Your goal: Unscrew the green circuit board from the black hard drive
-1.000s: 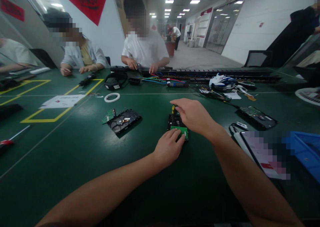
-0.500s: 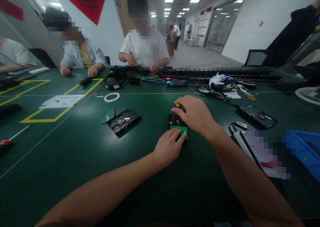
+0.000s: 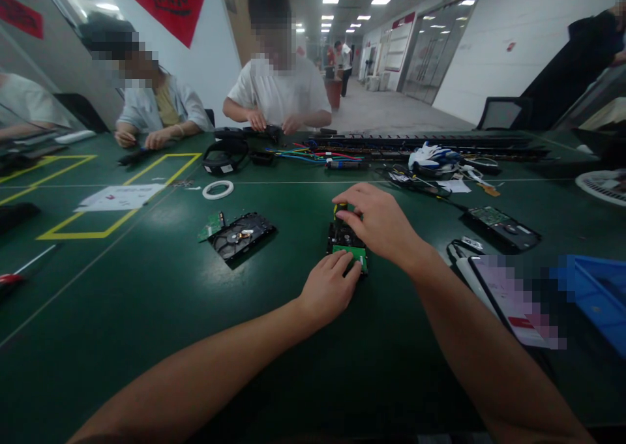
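Note:
A black hard drive (image 3: 335,232) with a green circuit board (image 3: 356,253) lies on the table in front of me. My left hand (image 3: 332,284) steadies its near end, fingertips and thumb pressing on the board. Over the far end, my right hand (image 3: 374,219) pinches the yellow-and-black handle of a small screwdriver (image 3: 338,210) between thumb and fingers. The screwdriver stands roughly upright; its tip is too small to make out. Left of the hands lies an opened hard drive (image 3: 252,232) with a loose green board (image 3: 211,227) against its corner.
Another hard drive (image 3: 501,227), a phone-like device (image 3: 508,300) and a blue bin (image 3: 599,300) are on the right. A red-handled screwdriver (image 3: 12,278) lies far left. Wires (image 3: 313,154), gloves (image 3: 430,157) and a white ring (image 3: 218,190) sit farther back. Co-workers sit opposite.
My right hand has shifted slightly left, and more of the screwdriver's handle shows. My left hand stays on the drive. Across the table, the co-workers' hands have moved.

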Tool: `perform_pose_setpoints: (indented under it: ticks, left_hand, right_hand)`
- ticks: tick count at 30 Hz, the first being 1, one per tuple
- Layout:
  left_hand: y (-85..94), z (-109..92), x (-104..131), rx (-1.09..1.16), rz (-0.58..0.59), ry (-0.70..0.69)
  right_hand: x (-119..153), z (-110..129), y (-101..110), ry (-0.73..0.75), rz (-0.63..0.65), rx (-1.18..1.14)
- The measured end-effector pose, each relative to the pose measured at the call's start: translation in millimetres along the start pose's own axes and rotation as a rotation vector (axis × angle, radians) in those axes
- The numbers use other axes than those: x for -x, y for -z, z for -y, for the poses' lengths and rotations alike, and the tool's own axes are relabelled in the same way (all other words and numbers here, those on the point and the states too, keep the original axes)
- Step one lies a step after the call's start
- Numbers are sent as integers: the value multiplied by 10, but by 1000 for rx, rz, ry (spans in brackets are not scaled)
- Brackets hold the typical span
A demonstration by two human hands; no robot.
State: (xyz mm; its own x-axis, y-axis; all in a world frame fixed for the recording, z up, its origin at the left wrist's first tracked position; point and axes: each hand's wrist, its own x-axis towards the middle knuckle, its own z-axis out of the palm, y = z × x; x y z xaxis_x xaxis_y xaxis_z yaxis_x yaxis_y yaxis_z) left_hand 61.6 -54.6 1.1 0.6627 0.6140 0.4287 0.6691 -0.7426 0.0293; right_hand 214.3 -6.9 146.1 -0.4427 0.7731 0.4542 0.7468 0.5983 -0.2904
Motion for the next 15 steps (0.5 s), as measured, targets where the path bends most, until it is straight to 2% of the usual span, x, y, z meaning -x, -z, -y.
perform_pose_setpoints:
  ticks: [15]
  left_hand:
    - [-37,10,13,-11,-6,0]
  right_hand:
    - [0,-34,-30,47,-3,-45]
